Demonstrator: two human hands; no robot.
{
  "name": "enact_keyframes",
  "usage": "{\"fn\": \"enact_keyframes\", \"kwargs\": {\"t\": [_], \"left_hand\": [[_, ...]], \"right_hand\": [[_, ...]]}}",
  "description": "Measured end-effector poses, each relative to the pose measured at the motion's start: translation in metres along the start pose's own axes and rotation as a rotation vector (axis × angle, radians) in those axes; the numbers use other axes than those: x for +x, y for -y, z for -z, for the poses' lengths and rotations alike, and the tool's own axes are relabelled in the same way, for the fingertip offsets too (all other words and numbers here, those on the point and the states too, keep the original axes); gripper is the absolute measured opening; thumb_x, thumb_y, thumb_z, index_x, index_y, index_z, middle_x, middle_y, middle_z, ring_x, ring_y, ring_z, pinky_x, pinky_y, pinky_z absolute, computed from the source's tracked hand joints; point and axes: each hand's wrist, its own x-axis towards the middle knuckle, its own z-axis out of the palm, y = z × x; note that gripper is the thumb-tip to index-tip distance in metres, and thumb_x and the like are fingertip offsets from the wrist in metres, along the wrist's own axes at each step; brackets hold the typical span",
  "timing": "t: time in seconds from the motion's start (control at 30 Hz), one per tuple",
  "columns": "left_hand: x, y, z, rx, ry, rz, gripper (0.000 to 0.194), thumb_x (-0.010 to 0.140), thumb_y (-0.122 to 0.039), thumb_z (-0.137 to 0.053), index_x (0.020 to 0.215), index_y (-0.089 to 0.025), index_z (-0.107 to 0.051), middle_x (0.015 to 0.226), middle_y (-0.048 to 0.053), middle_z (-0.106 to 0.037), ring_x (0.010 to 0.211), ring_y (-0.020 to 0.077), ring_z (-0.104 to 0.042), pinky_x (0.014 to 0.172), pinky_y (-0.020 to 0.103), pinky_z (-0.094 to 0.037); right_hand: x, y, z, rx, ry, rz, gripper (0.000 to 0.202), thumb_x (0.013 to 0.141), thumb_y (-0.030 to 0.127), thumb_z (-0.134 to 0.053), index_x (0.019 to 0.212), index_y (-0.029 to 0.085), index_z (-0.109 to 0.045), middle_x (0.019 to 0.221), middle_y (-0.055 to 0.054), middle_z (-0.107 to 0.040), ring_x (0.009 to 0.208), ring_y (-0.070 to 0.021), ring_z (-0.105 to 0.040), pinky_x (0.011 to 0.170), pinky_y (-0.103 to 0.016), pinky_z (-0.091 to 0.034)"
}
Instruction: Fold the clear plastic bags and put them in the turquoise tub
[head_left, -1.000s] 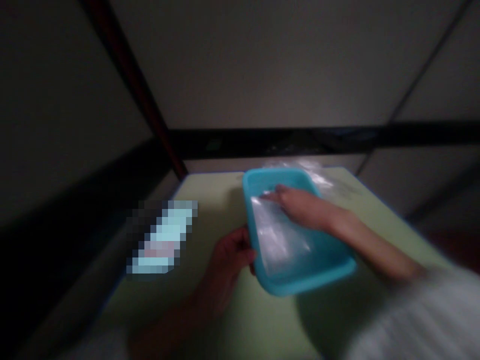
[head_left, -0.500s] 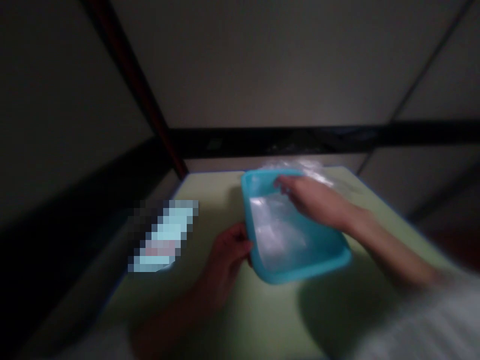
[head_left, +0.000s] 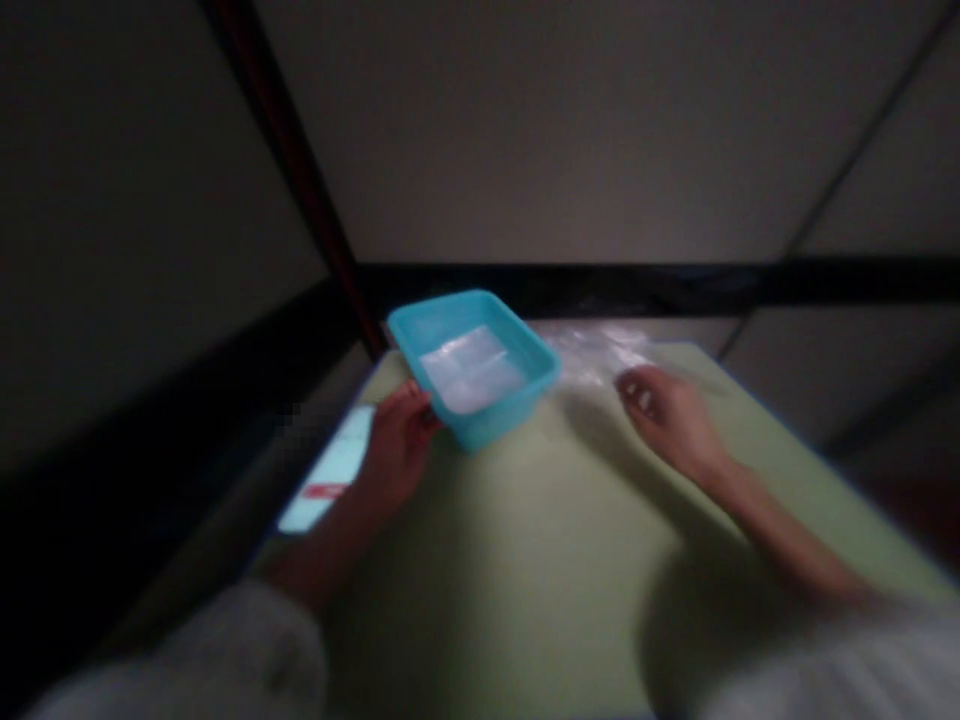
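Observation:
My left hand [head_left: 401,430] grips the near left rim of a blue plastic basket [head_left: 499,415], which is tilted and held above the far left part of the table. Flat clear plastic packets [head_left: 474,368] lie in the bottom of the basket. To the right, my right hand [head_left: 671,415] is off the basket, its fingers curled at the near edge of a heap of crumpled clear plastic [head_left: 600,352]. Blur hides whether those fingers pinch any of the plastic.
A lit phone [head_left: 330,475] lies at the left edge of the yellow-green table [head_left: 525,560], beside my left forearm. Behind the table's far edge runs a dark ledge [head_left: 697,285] below a pale wall.
My left hand has moved the basket left and farther away. My right hand has come out of the basket and sits right of it, near the crumpled plastic.

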Motion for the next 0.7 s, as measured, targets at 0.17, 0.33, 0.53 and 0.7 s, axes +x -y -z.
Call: {"fn": "enact_keyframes", "kwargs": {"t": [0.17,0.33,0.53,0.7], "left_hand": [[0.024,0.004,0.018,-0.003,-0.138,-0.019,0.007,0.066,-0.009,-0.058,0.064,-0.015,-0.054,0.064,-0.005,-0.055,0.055,0.0055,-0.053,0.049,0.013,-0.044],[0.033,0.01,0.026,-0.004,-0.148,-0.009,0.008,0.068,-0.007,-0.056,0.066,-0.014,-0.053,0.067,-0.004,-0.055,0.056,0.0052,-0.053,0.051,0.014,-0.045],[0.036,0.015,0.027,-0.007,-0.163,-0.012,0.01,0.072,-0.007,-0.055,0.067,-0.015,-0.053,0.068,-0.004,-0.055,0.057,0.0047,-0.053,0.054,0.013,-0.046],[0.038,0.018,0.03,-0.007,-0.176,0.008,0.012,0.076,-0.008,-0.056,0.067,-0.016,-0.054,0.067,-0.004,-0.056,0.057,0.0048,-0.054,0.056,0.014,-0.047]], "right_hand": [[-0.021,-0.022,-0.034,-0.097,0.113,0.023,0.021,0.084,0.02,-0.045,0.095,0.015,-0.062,0.097,-0.014,-0.064,0.091,-0.0266,-0.059,0.077,-0.038,-0.048],[-0.03,-0.027,-0.051,-0.116,0.229,0.105,0.036,0.091,0.034,-0.044,0.118,0.015,-0.059,0.13,-0.018,-0.052,0.125,-0.0328,-0.04,0.099,-0.051,-0.036],[-0.038,-0.022,-0.053,-0.129,0.406,0.074,0.051,0.093,0.048,-0.037,0.131,0.016,-0.05,0.139,-0.02,-0.043,0.132,-0.038,-0.03,0.098,-0.061,-0.032],[-0.037,-0.008,-0.044,-0.081,0.443,0.134,0.044,0.094,0.042,-0.04,0.125,0.013,-0.052,0.134,-0.017,-0.05,0.129,-0.0333,-0.038,0.1,-0.055,-0.033]]}}
